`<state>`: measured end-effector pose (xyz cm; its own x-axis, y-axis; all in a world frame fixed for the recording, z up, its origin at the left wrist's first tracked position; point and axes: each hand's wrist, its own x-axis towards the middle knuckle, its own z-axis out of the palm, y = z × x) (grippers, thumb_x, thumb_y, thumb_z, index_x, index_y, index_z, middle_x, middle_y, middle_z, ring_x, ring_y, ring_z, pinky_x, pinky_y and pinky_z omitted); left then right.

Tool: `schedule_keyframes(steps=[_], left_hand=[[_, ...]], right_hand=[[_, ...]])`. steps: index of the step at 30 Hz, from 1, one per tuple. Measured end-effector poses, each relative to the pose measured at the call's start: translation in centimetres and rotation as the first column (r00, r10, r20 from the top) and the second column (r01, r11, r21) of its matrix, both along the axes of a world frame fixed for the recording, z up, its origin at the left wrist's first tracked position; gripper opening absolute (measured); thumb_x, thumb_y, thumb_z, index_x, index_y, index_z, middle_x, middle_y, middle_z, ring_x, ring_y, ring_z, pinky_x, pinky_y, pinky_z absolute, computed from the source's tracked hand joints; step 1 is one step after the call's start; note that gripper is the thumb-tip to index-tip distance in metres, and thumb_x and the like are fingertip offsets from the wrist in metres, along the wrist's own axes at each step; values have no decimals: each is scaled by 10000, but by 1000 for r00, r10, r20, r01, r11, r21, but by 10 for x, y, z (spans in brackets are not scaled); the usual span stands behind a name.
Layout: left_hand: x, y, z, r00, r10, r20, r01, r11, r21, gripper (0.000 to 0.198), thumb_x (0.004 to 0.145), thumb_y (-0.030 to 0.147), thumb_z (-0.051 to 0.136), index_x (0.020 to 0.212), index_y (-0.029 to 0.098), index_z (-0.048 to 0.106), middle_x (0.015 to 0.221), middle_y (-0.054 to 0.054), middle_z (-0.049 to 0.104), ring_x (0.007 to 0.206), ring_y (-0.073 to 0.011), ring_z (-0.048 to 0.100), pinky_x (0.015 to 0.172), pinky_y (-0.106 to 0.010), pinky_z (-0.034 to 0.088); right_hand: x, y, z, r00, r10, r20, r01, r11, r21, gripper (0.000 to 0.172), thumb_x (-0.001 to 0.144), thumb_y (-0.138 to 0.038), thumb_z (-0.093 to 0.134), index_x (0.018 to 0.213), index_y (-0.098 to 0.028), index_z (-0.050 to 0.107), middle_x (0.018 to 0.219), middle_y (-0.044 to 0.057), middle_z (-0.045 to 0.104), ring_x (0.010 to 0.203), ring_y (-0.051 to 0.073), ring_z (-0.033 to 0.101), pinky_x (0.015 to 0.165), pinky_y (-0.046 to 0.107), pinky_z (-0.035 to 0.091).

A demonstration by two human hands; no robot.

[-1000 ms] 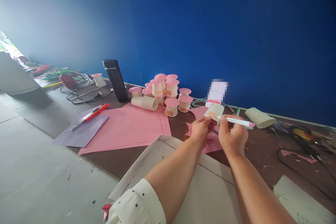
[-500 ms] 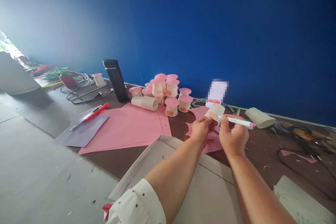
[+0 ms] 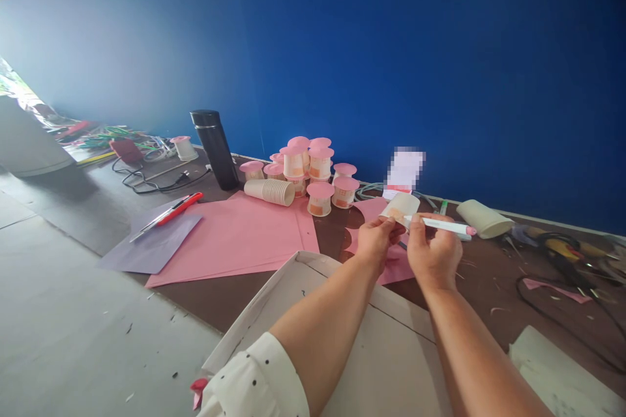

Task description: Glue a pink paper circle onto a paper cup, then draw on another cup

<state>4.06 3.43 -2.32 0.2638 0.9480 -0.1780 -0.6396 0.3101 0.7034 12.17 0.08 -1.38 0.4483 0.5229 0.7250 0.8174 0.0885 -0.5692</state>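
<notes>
My left hand (image 3: 376, 241) is closed on a white paper cup (image 3: 405, 206), which lies tilted and carries an orange-tan patch. In my right hand (image 3: 434, 251) is a white marker (image 3: 443, 225) with a pink end, its tip against or close to the cup's side; exact contact is hidden by my fingers. Pink paper with curved cut-outs (image 3: 398, 267) lies under my hands. To the left, several paper cups with pink paper discs on top (image 3: 320, 199) stand in a group, some stacked. A nested row of plain paper cups (image 3: 268, 191) lies on its side before them.
Pink sheets (image 3: 235, 238) and a purple sheet (image 3: 156, 251) lie left, with a red utility knife (image 3: 171, 210) on top. A black flask (image 3: 215, 150) stands behind. A white board (image 3: 274, 319) is beneath my forearms. Cables (image 3: 552, 254) and another cup (image 3: 484, 219) are right.
Very little differs. My right hand and the marker have shifted slightly at the cup; my left hand holds the cup in the same place.
</notes>
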Motion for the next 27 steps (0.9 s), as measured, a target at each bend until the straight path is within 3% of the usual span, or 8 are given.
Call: schedule_keyframes(steps=[21,27], left_hand=[[0,-2,4,999,11,-30,-11,1000,0,182,688,286,690,621,145,596,611,-29,603,587,-109,555,653,-254,419],[-2,-3,6,998,22,-60,-24,999,-26,190,681,302,708,635,150,603,636,-40,619,660,-136,596,673,-258,427]], right_hand=[[0,0,0,1000,29,5,-29,999,-25,279,824,-411,500,842,-157,613,802,120,658,765,240,607,729,366,458],[-1,-1,2,999,-23,-33,24,999,48,275,842,-395,497,873,-146,609,838,121,654,751,219,599,721,355,462]])
